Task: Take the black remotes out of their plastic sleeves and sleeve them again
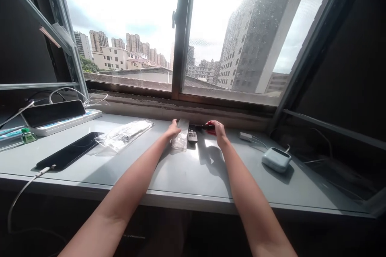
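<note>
Toward the back of the desk, my left hand (173,129) is closed on the left edge of a clear plastic bag (180,140). Just right of the bag lies a dark remote control (192,134) with rows of buttons, its long side pointing toward the window. My right hand (218,130) has its fingers closed around the right end of a slim black object (205,127), which reaches left toward the top of the remote. The kind of that black object is too dark to make out. Red nails show on my right hand, and its shadow falls on the desk.
At left, a black phone (72,150) lies with a white cable, beside another plastic bag (125,134). Behind are a propped phone (56,112), a power strip (70,122) and a small green bottle (27,135). Right are a white plug (245,136) and a pale blue device (276,159).
</note>
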`<state>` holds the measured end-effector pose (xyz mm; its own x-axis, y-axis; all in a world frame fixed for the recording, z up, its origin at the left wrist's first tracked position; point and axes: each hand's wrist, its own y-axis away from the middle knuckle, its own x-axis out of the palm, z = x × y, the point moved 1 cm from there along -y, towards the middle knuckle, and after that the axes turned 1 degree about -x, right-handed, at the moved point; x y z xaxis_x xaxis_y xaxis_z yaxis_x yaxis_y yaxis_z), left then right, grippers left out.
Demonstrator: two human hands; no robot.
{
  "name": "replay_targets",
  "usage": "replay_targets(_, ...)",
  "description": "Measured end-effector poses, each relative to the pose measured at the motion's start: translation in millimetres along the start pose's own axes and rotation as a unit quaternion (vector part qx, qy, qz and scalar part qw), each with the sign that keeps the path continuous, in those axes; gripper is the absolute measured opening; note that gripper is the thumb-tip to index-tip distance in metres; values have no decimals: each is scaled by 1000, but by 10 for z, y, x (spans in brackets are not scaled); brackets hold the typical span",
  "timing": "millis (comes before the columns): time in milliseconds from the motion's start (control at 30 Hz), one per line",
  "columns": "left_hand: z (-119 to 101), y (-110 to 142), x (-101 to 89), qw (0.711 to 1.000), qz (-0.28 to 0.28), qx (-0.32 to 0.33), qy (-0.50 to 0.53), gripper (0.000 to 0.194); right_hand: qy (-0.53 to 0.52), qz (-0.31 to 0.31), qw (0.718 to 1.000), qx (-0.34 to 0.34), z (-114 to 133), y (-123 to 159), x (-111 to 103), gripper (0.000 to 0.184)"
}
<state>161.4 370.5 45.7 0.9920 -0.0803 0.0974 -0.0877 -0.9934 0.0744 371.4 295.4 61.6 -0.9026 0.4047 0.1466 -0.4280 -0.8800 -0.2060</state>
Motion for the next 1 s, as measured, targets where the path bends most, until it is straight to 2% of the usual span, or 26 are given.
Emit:
replay_targets(100,-44,45,19,991,-46,46,-117,60,64,87,994,4,-87,-10,11,14)
replay_targets(167,-63,69,43,988,-66,53,-131,57,99,129,987,8,-159,-19,29,28)
replay_targets(367,-43,65,87,989,-64,73,-114,50,180,160,970,-5,-280,-78,13,69)
replay_targets(433,-26,56,86,982,-66,82,-157,48,200,181,963,-13,-305,-108,-14,84)
replay_targets(500,-16,52,82,968,-77,89,-222,46,227,189,955,-33,-339,-141,-39,90)
replay_targets(567,-15,53,79,956,-88,92,-263,46,278,166,943,-71,-364,-164,-52,85)
replay_targets(633,-22,58,81,948,-76,89,-297,52,366,123,917,-99,-356,-160,-46,73)
replay_targets(700,-35,66,87,939,-46,82,-330,64,484,101,865,-79,-314,-120,-19,64)
replay_targets(800,-60,73,93,893,33,60,-444,78,600,121,790,-19,-215,-15,43,55)
replay_targets(900,-95,63,72,841,96,47,-531,81,621,142,771,-12,-135,74,98,48)
replay_targets(1000,-143,31,19,833,118,55,-537,81,629,149,763,-9,-109,104,123,48)
